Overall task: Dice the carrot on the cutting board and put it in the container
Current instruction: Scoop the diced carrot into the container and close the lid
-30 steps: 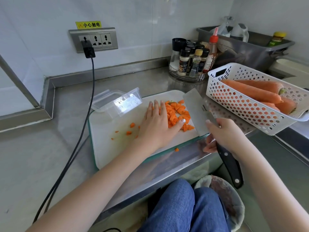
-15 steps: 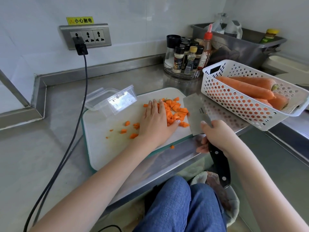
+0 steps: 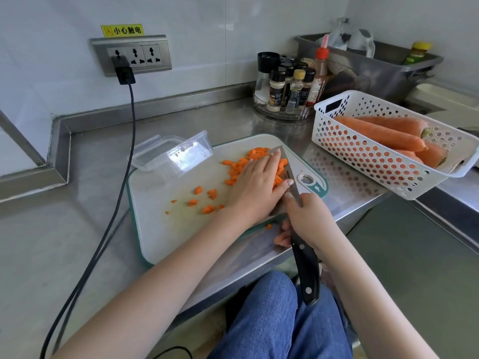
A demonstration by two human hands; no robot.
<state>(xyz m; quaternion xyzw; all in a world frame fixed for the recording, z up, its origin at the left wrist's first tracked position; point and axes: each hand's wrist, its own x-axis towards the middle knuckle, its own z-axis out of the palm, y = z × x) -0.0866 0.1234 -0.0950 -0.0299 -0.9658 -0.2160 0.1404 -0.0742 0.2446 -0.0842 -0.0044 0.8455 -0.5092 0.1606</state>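
Observation:
A white cutting board (image 3: 166, 229) with a green rim lies on the steel counter. Diced carrot (image 3: 237, 167) is heaped at its far right, and a few loose pieces (image 3: 208, 209) lie toward the middle. My left hand (image 3: 256, 185) lies flat, fingers together, pressing the heap against the knife blade (image 3: 291, 177). My right hand (image 3: 308, 218) grips the black knife handle (image 3: 305, 270) at the board's near right corner. A clear plastic container (image 3: 189, 154) rests at the board's far left edge, tilted, next to its lid (image 3: 149, 156).
A white perforated basket (image 3: 363, 161) holding whole carrots (image 3: 381, 134) stands to the right. A round rack of spice bottles (image 3: 290, 92) and a steel tub (image 3: 375, 71) stand behind. A black cable (image 3: 121, 177) hangs from the wall socket past the board's left side.
The knife blade has swung in against the carrot heap, which my left hand now presses from the left. My left hand slid right and farther away over the pieces.

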